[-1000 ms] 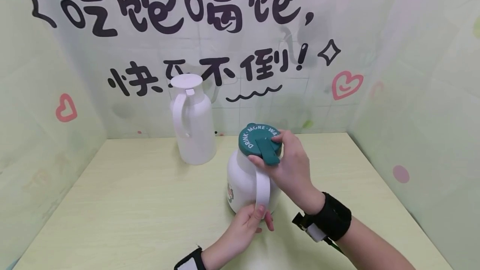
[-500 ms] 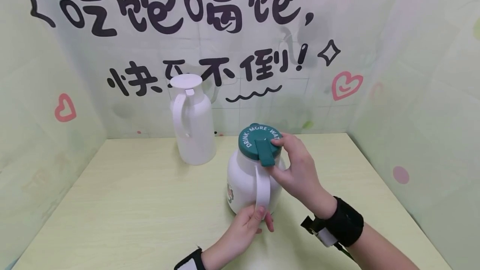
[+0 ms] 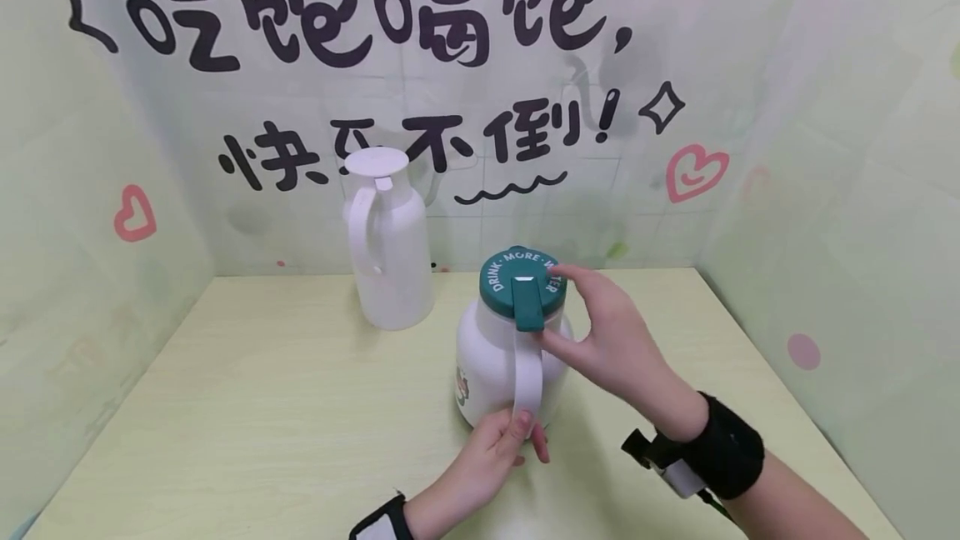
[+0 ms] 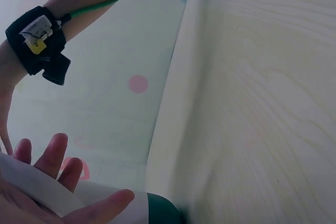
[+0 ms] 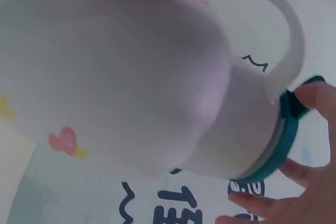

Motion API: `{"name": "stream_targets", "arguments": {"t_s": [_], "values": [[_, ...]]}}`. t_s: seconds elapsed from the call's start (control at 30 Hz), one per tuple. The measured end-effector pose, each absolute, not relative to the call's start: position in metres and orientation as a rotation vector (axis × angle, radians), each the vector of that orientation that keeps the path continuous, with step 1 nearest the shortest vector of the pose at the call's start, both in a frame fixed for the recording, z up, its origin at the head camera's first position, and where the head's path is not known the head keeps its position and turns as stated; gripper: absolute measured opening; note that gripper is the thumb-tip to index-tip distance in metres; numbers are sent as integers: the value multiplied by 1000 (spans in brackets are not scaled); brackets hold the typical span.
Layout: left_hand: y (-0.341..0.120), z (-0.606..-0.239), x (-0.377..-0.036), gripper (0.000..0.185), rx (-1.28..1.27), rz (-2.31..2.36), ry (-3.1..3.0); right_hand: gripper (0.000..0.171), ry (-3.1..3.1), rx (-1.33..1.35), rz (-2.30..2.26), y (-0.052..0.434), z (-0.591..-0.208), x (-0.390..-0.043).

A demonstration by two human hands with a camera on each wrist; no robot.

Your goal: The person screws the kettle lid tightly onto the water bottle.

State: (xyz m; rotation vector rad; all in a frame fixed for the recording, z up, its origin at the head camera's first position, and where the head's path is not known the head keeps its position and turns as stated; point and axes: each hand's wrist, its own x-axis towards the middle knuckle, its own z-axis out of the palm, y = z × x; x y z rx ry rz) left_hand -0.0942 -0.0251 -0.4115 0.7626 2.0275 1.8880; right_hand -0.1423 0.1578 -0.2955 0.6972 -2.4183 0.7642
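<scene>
Jug: white insulated jug [image 3: 495,365] stands upright on the pale wooden table [image 3: 262,407], in front and to the right of a plain white carafe [image 3: 388,240] near the back wall.
Lid: dark green lid [image 3: 522,282], lettered "DRINK MORE WATER", sits on the jug's neck; its lever tab points toward the person, in line with the handle [image 3: 527,382].
Left hand: left hand [image 3: 498,448] pinches the lower end of the jug's handle between thumb and curled fingers, seemingly to keep the jug's body from turning on the table.
Right hand: right hand [image 3: 607,340] cups the right side of the lid, fingertips [image 3: 564,273] on its rim and thumb just below the rim beside the handle's top, a grip suited to twisting the lid.
Pose: both forearms come in from below the jug; the right wrist, in a black strap [image 3: 720,457], bends inward toward the lid.
Wrist views: right wrist camera shows fingers spread loosely around the green rim [image 5: 273,161].
</scene>
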Motion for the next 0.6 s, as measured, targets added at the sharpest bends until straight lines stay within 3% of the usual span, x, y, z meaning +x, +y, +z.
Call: {"name": "stream_targets", "arguments": {"t_s": [0.33,0.6], "values": [[-27,-410,-95,47,737,1877,2010,81,-2738,1308,574,180,-215,-174],[-26,-408,-94,47,718,1875,1994,87,-2930,1555,407,163,-177,-194]]}}
